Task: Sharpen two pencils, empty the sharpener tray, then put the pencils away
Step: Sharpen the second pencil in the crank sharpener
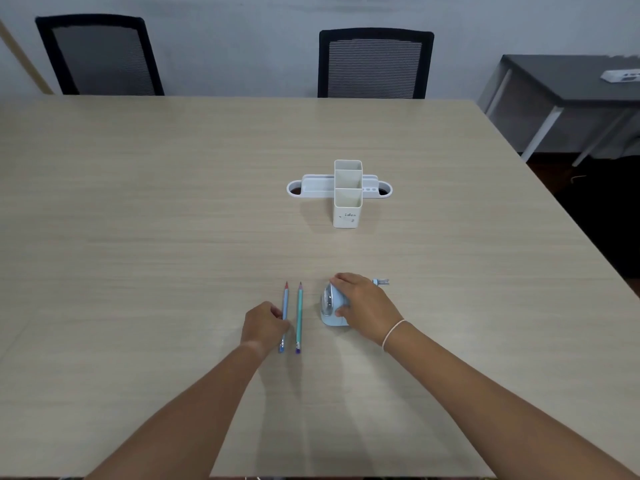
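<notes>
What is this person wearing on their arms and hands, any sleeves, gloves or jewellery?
Both forearms are bare right up to the bottom of the picture, with no sleeves showing. Neither the left hand nor the right hand has a glove, and no rings can be made out. The only thing worn is a thin white band around the right wrist.

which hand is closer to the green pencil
Left. The left hand is at the blue pencil, which lies just beside the green pencil. The right hand is farther off on its other side, gripping the sharpener.
</notes>
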A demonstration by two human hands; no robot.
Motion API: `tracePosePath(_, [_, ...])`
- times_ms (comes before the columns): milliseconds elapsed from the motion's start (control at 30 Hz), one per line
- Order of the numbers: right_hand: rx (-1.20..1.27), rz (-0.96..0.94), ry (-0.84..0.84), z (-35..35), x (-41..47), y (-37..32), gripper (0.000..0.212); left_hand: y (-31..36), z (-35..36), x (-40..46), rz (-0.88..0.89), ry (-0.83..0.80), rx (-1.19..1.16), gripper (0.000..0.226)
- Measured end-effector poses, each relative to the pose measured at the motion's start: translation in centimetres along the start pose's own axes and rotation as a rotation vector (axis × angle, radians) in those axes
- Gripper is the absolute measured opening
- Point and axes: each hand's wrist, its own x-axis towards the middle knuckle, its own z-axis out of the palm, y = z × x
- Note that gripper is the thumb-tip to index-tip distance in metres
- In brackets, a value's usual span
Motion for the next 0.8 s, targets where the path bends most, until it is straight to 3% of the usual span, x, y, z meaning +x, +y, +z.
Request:
tracePosePath(300, [0.077,-0.084,0.072,-0.6,-1.8,-0.1,0.062,2.3,-0.8,-0.1,0.179,0.032,0.07,0.026])
tracePosePath(467, [0.297,-0.103,0.458,-2.8,-3.4,0.9,0.044,4.6,-0.4,-0.5,0.383,0.019,0.044,0.021])
tracePosePath(600, [0.509,0.058,0.692,-3.7,-4.1,3.6,0.04,5.7,0.5,-0.9,0.498,-0.052,0.078,0.027])
tracePosePath(667, [0.613,0.202,0.674,-3.2,-4.4,5.1,0.039,6.2,1.0,-1.2,0.535,-0.095,0.07,0.032])
tracePosePath(800, [0.755,0.433,0.487,-0.7,-4.8,7.0,0.044,6.8,1.9,-1.9,0.643,-0.146,0.197,0.046])
